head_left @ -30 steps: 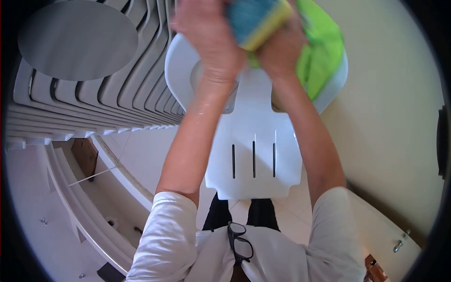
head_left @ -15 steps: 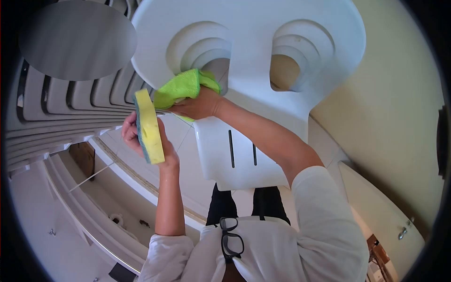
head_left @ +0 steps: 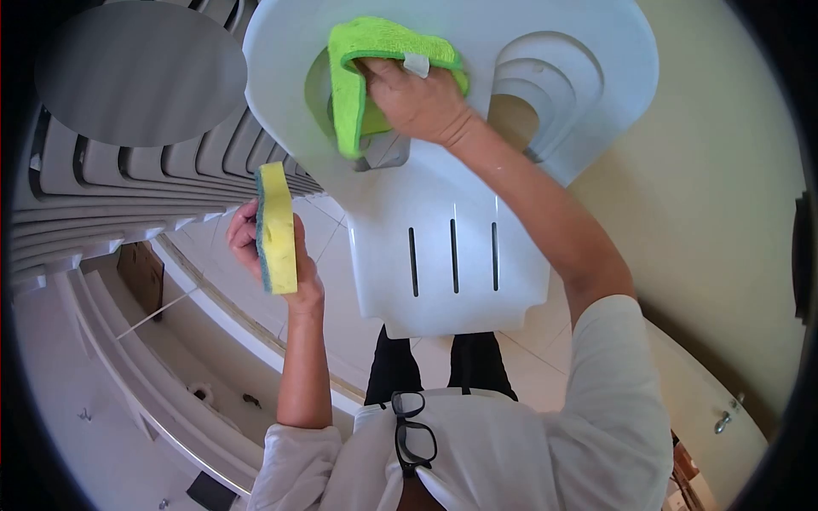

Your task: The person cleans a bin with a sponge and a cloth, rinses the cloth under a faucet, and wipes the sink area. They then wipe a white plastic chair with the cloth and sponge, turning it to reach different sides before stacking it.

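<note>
My left hand (head_left: 300,271) grips a yellow sponge (head_left: 279,228) with a dark green scouring side, held upright in the air left of a white plastic chair (head_left: 447,196). A bright green cloth (head_left: 375,41) with a small white tag is under my right hand (head_left: 417,100). That hand presses the cloth over the left opening in the upper part of the chair, fingers partly tucked into the folds. Stepped ridges surround the right opening, which stays uncovered. Three narrow slots run through the flat part nearer my body.
Stacked grey plastic chairs (head_left: 111,183) stand at the left, close to the white chair. A cream wall (head_left: 720,187) rises on the right. Below lies a tiled floor (head_left: 328,289). Glasses (head_left: 416,433) hang from the front of my shirt.
My right hand has carried the green cloth up and right, from the chair's left edge onto the left opening. The sponge in my left hand has shifted slightly right.
</note>
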`<state>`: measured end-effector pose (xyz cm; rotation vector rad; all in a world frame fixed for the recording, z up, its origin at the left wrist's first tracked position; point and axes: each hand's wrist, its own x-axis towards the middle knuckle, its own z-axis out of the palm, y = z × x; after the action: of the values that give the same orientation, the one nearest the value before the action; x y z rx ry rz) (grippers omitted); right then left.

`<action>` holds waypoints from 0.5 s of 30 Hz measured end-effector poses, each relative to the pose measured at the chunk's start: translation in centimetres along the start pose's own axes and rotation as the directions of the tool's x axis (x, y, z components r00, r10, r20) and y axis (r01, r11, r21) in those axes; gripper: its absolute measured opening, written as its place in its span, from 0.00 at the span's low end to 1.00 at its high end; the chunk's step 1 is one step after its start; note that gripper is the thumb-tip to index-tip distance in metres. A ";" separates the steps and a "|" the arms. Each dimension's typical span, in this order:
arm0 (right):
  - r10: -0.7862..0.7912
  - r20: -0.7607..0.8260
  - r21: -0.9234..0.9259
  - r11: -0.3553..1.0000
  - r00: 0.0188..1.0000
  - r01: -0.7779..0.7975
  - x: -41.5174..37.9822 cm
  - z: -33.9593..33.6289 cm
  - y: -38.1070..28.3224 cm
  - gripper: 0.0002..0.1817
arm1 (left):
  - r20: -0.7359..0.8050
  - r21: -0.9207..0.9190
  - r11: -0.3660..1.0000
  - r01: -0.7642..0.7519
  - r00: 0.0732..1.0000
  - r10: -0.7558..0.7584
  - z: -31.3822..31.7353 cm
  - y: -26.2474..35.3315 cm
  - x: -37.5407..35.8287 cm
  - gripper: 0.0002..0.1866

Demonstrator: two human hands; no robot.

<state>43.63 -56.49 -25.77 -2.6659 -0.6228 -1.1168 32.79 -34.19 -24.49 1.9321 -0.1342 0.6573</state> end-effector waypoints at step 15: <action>0.375 0.483 -0.086 0.920 0.791 -0.383 -19.0 1.4 4.1 0.16 | 0.045 0.096 0.902 0.421 0.904 -0.426 -7.4 -5.9 -4.6 0.18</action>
<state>34.39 -65.58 -40.32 -2.8870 -0.1321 -0.3166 28.23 -25.97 -29.29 1.9768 0.2748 0.3115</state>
